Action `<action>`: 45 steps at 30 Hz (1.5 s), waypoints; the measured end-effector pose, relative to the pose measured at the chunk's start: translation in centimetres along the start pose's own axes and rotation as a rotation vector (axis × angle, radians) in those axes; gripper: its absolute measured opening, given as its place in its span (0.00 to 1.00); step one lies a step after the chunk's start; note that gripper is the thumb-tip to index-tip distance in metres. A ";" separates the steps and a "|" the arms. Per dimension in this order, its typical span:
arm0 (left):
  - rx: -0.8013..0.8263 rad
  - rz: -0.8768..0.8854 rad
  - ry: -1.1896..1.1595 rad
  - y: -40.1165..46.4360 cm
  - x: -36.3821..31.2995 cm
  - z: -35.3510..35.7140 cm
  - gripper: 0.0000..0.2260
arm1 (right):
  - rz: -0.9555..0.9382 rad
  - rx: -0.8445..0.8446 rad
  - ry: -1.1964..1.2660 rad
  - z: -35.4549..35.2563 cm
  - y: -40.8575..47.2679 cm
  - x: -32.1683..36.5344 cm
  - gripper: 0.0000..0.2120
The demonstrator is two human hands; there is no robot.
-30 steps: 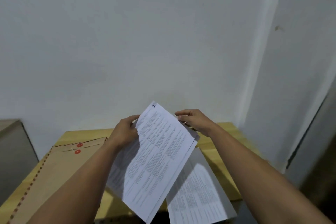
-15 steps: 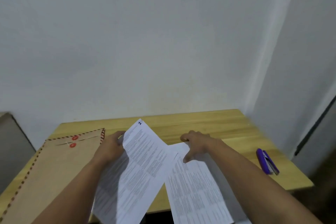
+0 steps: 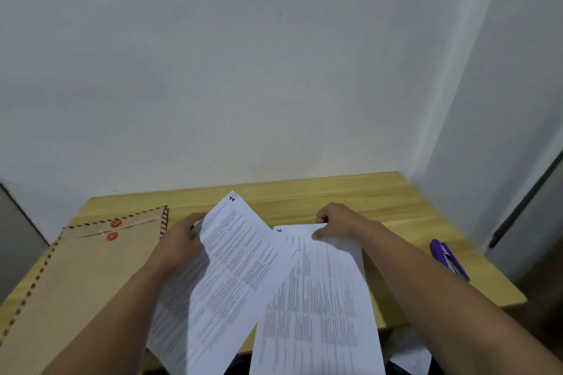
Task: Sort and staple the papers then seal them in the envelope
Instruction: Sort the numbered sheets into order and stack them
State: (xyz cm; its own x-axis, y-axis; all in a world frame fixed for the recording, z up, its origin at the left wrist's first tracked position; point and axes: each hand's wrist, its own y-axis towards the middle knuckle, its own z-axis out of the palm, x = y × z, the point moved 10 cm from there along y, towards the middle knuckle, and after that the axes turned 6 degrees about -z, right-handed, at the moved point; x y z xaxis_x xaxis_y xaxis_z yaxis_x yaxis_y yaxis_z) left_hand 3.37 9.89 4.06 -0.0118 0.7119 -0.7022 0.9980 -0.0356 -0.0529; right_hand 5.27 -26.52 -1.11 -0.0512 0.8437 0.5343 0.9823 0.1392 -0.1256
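My left hand (image 3: 179, 240) grips a small stack of printed sheets (image 3: 231, 268), tilted up off the table, with a handwritten number at its top corner. My right hand (image 3: 338, 222) pinches the top edge of another printed sheet (image 3: 316, 298) that lies on the wooden table (image 3: 304, 195) and overhangs its near edge. A brown envelope (image 3: 79, 271) with striped border and red string buttons lies flat at the left. A purple stapler (image 3: 449, 259) sits at the right edge of the table.
A white wall rises right behind the table. A grey cabinet (image 3: 15, 237) stands at the far left. A dark door frame (image 3: 524, 201) is at the right. More white paper (image 3: 408, 356) shows below the table's near right edge.
My right hand let go of the held stack, dropped to the table and took the top edge of the loose sheet. The view tilted down, and the stapler came into sight.
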 end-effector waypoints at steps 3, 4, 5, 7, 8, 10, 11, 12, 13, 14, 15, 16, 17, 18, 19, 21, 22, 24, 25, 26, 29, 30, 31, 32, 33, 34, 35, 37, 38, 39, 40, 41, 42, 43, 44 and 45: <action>-0.001 0.067 -0.062 -0.8 -1.6 -0.4 0.23 | -0.011 -0.106 0.086 -2.9 -0.1 0.1 0.13; -0.002 0.092 -0.088 -1.1 -2.3 -0.6 0.24 | -0.005 -0.148 0.100 -4.0 -0.2 0.0 0.06; -0.002 0.112 -0.110 -1.4 -2.9 -0.8 0.24 | 0.002 -0.195 0.115 -5.1 -0.4 0.1 0.03; -0.010 0.147 -0.127 -1.8 -4.1 -1.3 0.25 | -0.002 -0.311 0.157 -7.6 -1.0 0.7 0.04; -0.017 0.164 -0.132 -2.0 -4.7 -1.6 0.25 | -0.012 -0.360 0.187 -8.7 -1.4 1.1 0.04; -0.025 0.200 -0.136 -2.5 -6.1 -2.1 0.25 | -0.030 -0.424 0.231 -10.7 -2.2 2.2 0.07; -0.024 0.218 -0.135 -2.8 -6.9 -2.4 0.25 | -0.043 -0.430 0.260 -11.4 -2.5 3.0 0.08; -0.022 0.238 -0.139 -3.1 -7.6 -2.6 0.25 | -0.068 -0.423 0.296 -11.9 -2.8 3.9 0.08; -0.023 0.256 -0.142 -3.4 -8.3 -2.9 0.24 | -0.103 -0.411 0.332 -12.2 -3.1 4.9 0.08; -0.026 0.275 -0.143 -3.6 -9.0 -3.1 0.24 | -0.141 -0.398 0.367 -12.5 -3.5 6.1 0.07; -0.034 0.289 -0.142 -3.9 -9.6 -3.4 0.24 | -0.174 -0.379 0.395 -12.7 -3.9 7.4 0.06; -0.047 0.301 -0.143 -4.1 -10.3 -3.8 0.25 | -0.202 -0.360 0.418 -12.8 -4.4 8.7 0.06; -0.061 0.312 -0.142 -4.4 -10.9 -4.1 0.26 | -0.222 -0.341 0.436 -12.9 -4.8 9.8 0.06; -0.078 0.323 -0.142 -4.7 -11.5 -4.4 0.26 | -0.236 -0.321 0.450 -12.8 -5.0 10.8 0.06; -0.099 0.328 -0.143 -5.0 -12.0 -4.7 0.26 | -0.242 -0.300 0.454 -12.8 -5.3 11.6 0.06; -0.143 0.333 -0.154 -5.4 -12.7 -5.4 0.25 | -0.249 -0.270 0.451 -12.8 -6.0 13.2 0.07; -0.166 0.338 -0.160 -5.6 -12.9 -5.7 0.24 | -0.253 -0.262 0.461 -12.7 -6.3 13.8 0.08; -0.206 0.340 -0.168 -5.9 -13.1 -6.2 0.22 | -0.260 -0.242 0.508 -12.7 -6.9 14.7 0.08; -0.226 0.339 -0.175 -6.1 -13.3 -6.5 0.22 | -0.265 -0.235 0.537 -12.6 -7.2 15.0 0.08; -0.242 0.334 -0.186 -6.3 -13.4 -6.6 0.22 | -0.273 -0.234 0.565 -12.7 -7.5 15.3 0.08; -0.250 0.300 -0.234 -6.6 -13.5 -6.8 0.21 | -0.302 -0.246 0.621 -12.9 -8.0 16.0 0.08; -0.249 0.288 -0.246 -6.6 -13.5 -6.9 0.21 | -0.318 -0.251 0.621 -13.1 -8.3 16.3 0.08; -0.249 0.275 -0.252 -6.5 -13.4 -6.9 0.20 | -0.329 -0.254 0.616 -13.2 -8.5 16.6 0.08; -0.248 0.263 -0.255 -6.4 -13.2 -6.9 0.20 | -0.333 -0.253 0.611 -13.2 -8.6 16.9 0.07; -0.245 0.252 -0.261 -6.3 -13.1 -7.0 0.20 | -0.333 -0.248 0.609 -13.2 -8.8 17.0 0.07; -0.239 0.245 -0.270 -6.2 -13.0 -7.0 0.20 | -0.336 -0.244 0.611 -13.2 -8.9 17.2 0.06; -0.229 0.241 -0.283 -6.2 -12.9 -7.0 0.20 | -0.339 -0.243 0.617 -13.2 -9.0 17.3 0.06; -0.211 0.228 -0.328 -6.0 -12.6 -7.0 0.19 | -0.338 -0.246 0.618 -13.5 -9.2 17.2 0.07; -0.209 0.221 -0.357 -6.0 -12.5 -7.0 0.19 | -0.332 -0.247 0.617 -13.7 -9.2 17.1 0.07; -0.208 0.211 -0.388 -5.9 -12.4 -7.1 0.19 | -0.327 -0.245 0.615 -13.9 -9.3 17.0 0.07; -0.203 0.199 -0.417 -5.9 -12.3 -7.1 0.19 | -0.327 -0.239 0.612 -14.1 -9.4 16.8 0.07; -0.186 0.179 -0.445 -5.8 -12.2 -6.9 0.18 | -0.330 -0.233 0.612 -14.3 -9.4 16.7 0.08; -0.158 0.154 -0.462 -5.6 -12.0 -6.6 0.17 | -0.335 -0.226 0.612 -14.5 -9.3 16.7 0.08; -0.122 0.128 -0.471 -5.4 -11.9 -6.1 0.13 | -0.335 -0.223 0.604 -14.8 -9.3 16.6 0.08; -0.091 0.109 -0.472 -5.2 -11.9 -5.6 0.09 | -0.337 -0.226 0.583 -15.1 -9.2 16.5 0.08; -0.070 0.107 -0.471 -5.1 -12.1 -5.2 0.06 | -0.335 -0.239 0.552 -15.5 -9.0 16.4 0.08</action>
State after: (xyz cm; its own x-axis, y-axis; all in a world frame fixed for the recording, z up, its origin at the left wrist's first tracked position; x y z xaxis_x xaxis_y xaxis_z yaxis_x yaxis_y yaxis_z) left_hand -1.24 5.08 16.55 0.0800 0.3115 -0.9469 0.9968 -0.0324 0.0735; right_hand -1.66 -22.02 21.73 -0.3222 0.3786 0.8677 0.9455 0.1748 0.2748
